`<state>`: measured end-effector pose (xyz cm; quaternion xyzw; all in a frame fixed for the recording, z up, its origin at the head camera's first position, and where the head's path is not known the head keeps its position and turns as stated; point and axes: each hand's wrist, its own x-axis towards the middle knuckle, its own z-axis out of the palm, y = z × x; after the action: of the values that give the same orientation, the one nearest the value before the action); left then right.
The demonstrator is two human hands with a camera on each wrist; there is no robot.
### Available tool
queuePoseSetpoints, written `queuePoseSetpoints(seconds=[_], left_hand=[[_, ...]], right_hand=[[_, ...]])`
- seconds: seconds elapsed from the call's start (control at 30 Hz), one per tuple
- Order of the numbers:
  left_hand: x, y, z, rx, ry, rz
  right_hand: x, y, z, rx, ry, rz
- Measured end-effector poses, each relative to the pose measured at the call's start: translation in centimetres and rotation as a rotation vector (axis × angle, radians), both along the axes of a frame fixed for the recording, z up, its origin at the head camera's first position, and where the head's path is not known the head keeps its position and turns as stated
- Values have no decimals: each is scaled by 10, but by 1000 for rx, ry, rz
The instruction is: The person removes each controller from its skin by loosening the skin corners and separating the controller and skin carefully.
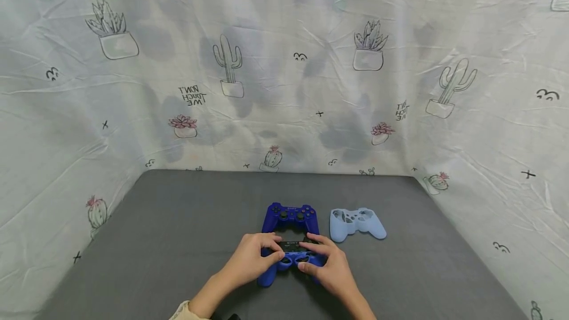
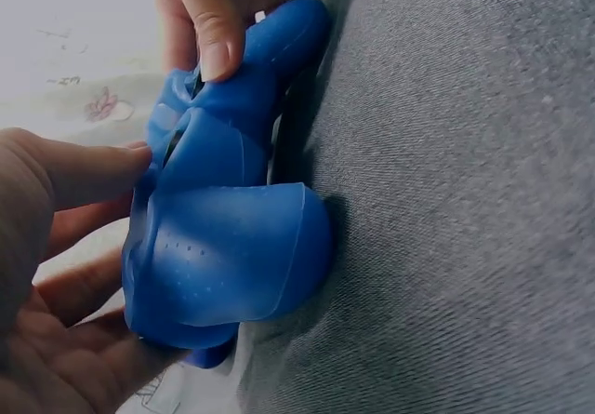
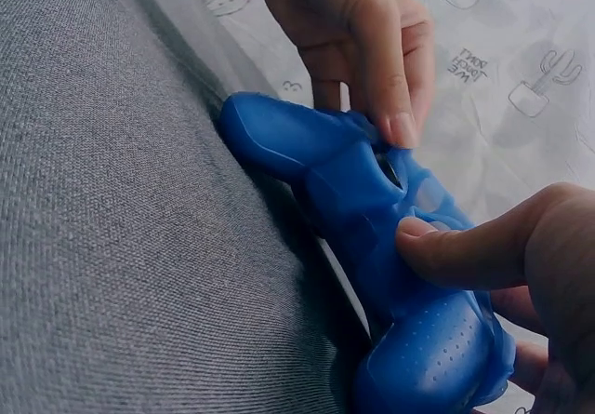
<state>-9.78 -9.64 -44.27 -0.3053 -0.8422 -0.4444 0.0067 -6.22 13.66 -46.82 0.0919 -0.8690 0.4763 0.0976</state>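
Observation:
A black game controller point(image 1: 291, 247) sits in a blue silicone cover point(image 2: 228, 247), whose rounded grips point toward the person. In the head view, its black upper strip shows above the blue cover. My left hand point(image 1: 251, 260) holds the left side, thumb at the cover's front near a thumbstick opening and fingers along the far edge. On the other side my right hand point(image 1: 332, 266) grips likewise, its thumb pressing the cover beside the right stick in the right wrist view. The fingertips behind the controller are partly hidden.
Just behind lies a dark blue game controller point(image 1: 291, 210), close to the hands. A pale blue silicone controller cover point(image 1: 340, 234) rests to its right. All stand on a dark grey cloth surface point(image 1: 200, 211), bordered by a cactus-print curtain point(image 1: 284, 88).

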Motion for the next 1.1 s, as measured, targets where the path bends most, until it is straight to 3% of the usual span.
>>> queuePoseSetpoints(seconds=[0.23, 0.6, 1.1], left_hand=[[12, -1, 0, -71, -25, 90], [13, -9, -6, -50, -5, 124], [17, -17, -11, 67, -154, 161]], right_hand=[[1, 0, -1, -9, -3, -2], [0, 2, -2, -16, -15, -12], [-1, 0, -3, -8, -14, -7]])
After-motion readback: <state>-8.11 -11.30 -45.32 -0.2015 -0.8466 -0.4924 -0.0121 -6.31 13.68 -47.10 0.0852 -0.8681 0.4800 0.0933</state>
